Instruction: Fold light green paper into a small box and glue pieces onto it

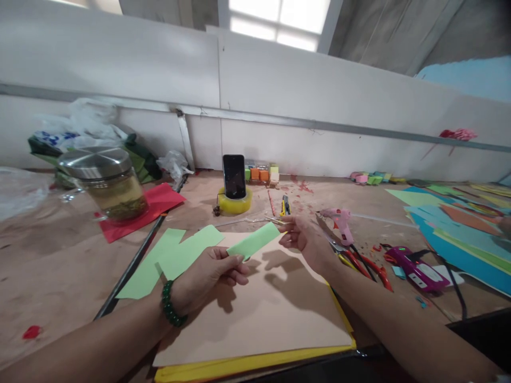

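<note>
A folded strip of light green paper is pinched between the thumb and fingers of my left hand. My right hand is close to the strip's far end, its fingers closed on a thin pointed metal tool whose exact kind I cannot make out. Both hands are above a stack of pale peach sheets. Two larger light green paper pieces lie at the stack's left, partly behind my left hand. Just beyond my right hand lies a yellow-and-grey utility knife.
A lidded glass jar of tea stands on red paper at left. A phone leans upright on a yellow tape roll. To the right lie a pink glue gun, red-handled pliers, a purple corded device and coloured paper.
</note>
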Tool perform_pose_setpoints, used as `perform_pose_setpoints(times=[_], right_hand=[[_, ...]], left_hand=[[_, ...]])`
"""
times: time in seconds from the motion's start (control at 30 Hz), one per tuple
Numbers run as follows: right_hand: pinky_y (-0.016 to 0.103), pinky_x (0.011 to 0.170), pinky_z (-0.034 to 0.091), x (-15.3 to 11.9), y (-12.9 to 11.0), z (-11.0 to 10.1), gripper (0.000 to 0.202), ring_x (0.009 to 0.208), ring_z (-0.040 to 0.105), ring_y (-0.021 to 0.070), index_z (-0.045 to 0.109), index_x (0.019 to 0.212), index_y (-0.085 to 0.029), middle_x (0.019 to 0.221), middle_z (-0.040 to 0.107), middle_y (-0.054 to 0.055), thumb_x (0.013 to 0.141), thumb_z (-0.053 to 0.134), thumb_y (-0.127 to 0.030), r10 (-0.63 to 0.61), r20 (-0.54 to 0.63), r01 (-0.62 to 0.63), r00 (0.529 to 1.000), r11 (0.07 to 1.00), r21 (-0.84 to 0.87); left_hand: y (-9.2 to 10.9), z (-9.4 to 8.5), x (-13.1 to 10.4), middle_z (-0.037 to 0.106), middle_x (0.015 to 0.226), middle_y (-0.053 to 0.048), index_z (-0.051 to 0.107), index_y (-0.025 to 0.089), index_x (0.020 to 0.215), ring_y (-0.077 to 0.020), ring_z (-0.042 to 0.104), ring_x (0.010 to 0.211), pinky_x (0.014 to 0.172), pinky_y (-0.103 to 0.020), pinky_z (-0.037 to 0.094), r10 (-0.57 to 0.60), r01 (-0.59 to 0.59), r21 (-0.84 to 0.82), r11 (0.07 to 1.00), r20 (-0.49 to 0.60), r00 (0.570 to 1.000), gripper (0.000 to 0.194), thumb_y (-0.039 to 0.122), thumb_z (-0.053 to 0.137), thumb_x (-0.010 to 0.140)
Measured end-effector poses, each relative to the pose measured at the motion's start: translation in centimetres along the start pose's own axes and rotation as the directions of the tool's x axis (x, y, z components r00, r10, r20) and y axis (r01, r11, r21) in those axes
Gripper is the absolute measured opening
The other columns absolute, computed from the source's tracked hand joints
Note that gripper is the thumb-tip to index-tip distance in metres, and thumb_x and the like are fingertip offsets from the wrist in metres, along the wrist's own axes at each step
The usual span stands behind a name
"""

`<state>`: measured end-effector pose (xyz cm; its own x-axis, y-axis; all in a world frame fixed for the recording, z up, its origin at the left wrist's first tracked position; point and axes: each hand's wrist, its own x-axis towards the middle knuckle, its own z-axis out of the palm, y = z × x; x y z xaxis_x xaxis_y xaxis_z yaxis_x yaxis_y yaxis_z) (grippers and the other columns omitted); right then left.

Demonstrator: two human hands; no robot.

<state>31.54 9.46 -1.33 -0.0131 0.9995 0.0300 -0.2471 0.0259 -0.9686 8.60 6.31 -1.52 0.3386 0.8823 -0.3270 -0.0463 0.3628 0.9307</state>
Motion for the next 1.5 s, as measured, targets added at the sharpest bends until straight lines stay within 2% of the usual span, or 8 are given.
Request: perform_pose_setpoints(times=[0.17, 0.43, 0.7, 0.87, 1.03, 1.17, 1.37, 1.5], right_hand=[[0.022, 0.057, 0.049, -0.9, 1.0, 0.9, 0.049, 0.059, 0.066, 0.0123, 0.058, 0.094, -0.019, 0.063, 0.067, -0.004, 0.058, 0.084, -0.039, 0.048, 0.160, -0.028, 0.986, 0.992, -0.126], [0.020, 0.055, 0.049, -1.0, 1.3, 1.0, 0.044, 0.055, 0.067, 0.0119, 0.057, 0.089, -0.018, 0.064, 0.069, -0.002, 0.063, 0.081, -0.044, 0.092, 0.169, -0.076, 0.981, 0.992, -0.101], [0.020, 0.052, 0.051, -0.9, 1.3, 1.4, 0.053, 0.048, 0.066, 0.0117, 0.053, 0.082, -0.019, 0.055, 0.067, -0.006, 0.050, 0.086, -0.045, 0.087, 0.094, -0.077, 0.992, 0.992, -0.105], [0.021, 0.052, 0.052, -0.9, 1.1, 1.3, 0.053, 0.047, 0.066, 0.0120, 0.051, 0.085, -0.020, 0.048, 0.060, -0.011, 0.052, 0.086, -0.044, 0.055, 0.118, -0.042, 0.992, 0.993, -0.107], [0.024, 0.054, 0.053, -1.3, 0.8, 1.2, 0.049, 0.048, 0.066, 0.0129, 0.051, 0.089, -0.020, 0.053, 0.063, -0.008, 0.059, 0.082, -0.043, 0.014, 0.176, 0.015, 0.984, 0.987, -0.163], [0.024, 0.053, 0.052, -2.5, 1.2, 1.7, 0.043, 0.051, 0.066, 0.0138, 0.051, 0.098, -0.021, 0.056, 0.063, -0.008, 0.068, 0.077, -0.038, 0.002, 0.244, 0.067, 0.970, 0.959, -0.275], [0.025, 0.055, 0.050, -4.4, 2.3, 2.5, 0.036, 0.057, 0.066, 0.0142, 0.049, 0.109, -0.021, 0.063, 0.062, -0.004, 0.080, 0.066, -0.034, -0.164, 0.394, 0.319, 0.904, 0.874, -0.368], [0.026, 0.060, 0.051, -4.5, 2.6, 2.4, 0.034, 0.060, 0.062, 0.0129, 0.047, 0.112, -0.021, 0.066, 0.062, -0.003, 0.083, 0.063, -0.031, -0.281, 0.421, 0.448, 0.862, 0.811, -0.377]], left_hand=[[0.2, 0.2, -0.1, 0.067, 0.051, -0.004, 0.069, 0.010, 0.058, -0.0080, 0.057, 0.045, 0.044, -0.016, 0.039, -0.015, 0.015, 0.011, 1.000, 0.033, 0.999, 0.043, 0.051, 0.083, 0.053], [-0.1, 0.4, -0.1, 0.068, 0.054, -0.004, 0.069, 0.011, 0.059, -0.0094, 0.060, 0.047, 0.045, -0.016, 0.042, 0.008, -0.008, 0.004, 1.000, 0.070, 0.998, 0.046, 0.054, 0.083, 0.051], [-0.3, 0.3, -0.1, 0.068, 0.054, -0.005, 0.069, 0.011, 0.060, -0.0104, 0.061, 0.048, 0.045, -0.017, 0.043, 0.011, -0.012, 0.013, 1.000, 0.087, 0.996, 0.042, 0.051, 0.082, 0.055], [-0.5, 0.0, 0.1, 0.069, 0.056, -0.004, 0.069, 0.011, 0.064, -0.0105, 0.061, 0.048, 0.046, -0.017, 0.043, -0.020, 0.021, -0.008, 1.000, 0.117, 0.993, 0.039, 0.048, 0.082, 0.056], [0.6, -0.2, -0.5, 0.072, 0.065, -0.006, 0.070, 0.012, 0.066, -0.0121, 0.063, 0.054, 0.051, -0.019, 0.045, -0.088, 0.081, 0.041, 0.996, 0.209, 0.974, 0.039, 0.045, 0.084, 0.053], [1.3, 0.2, -1.0, 0.073, 0.076, -0.008, 0.072, 0.012, 0.081, -0.0150, 0.065, 0.063, 0.060, -0.023, 0.049, -0.084, 0.080, 0.025, 0.997, 0.311, 0.947, 0.048, 0.054, 0.079, 0.060], [0.1, 1.0, -1.0, 0.068, 0.067, -0.006, 0.068, 0.012, 0.075, -0.0150, 0.064, 0.054, 0.054, -0.024, 0.048, -0.122, 0.103, 0.071, 0.992, 0.366, 0.923, 0.050, 0.059, 0.077, 0.061], [-0.4, 1.3, -1.0, 0.065, 0.062, -0.003, 0.065, 0.012, 0.070, -0.0144, 0.061, 0.048, 0.052, -0.026, 0.049, -0.080, 0.072, 0.034, 0.997, 0.363, 0.928, 0.051, 0.060, 0.077, 0.059]])
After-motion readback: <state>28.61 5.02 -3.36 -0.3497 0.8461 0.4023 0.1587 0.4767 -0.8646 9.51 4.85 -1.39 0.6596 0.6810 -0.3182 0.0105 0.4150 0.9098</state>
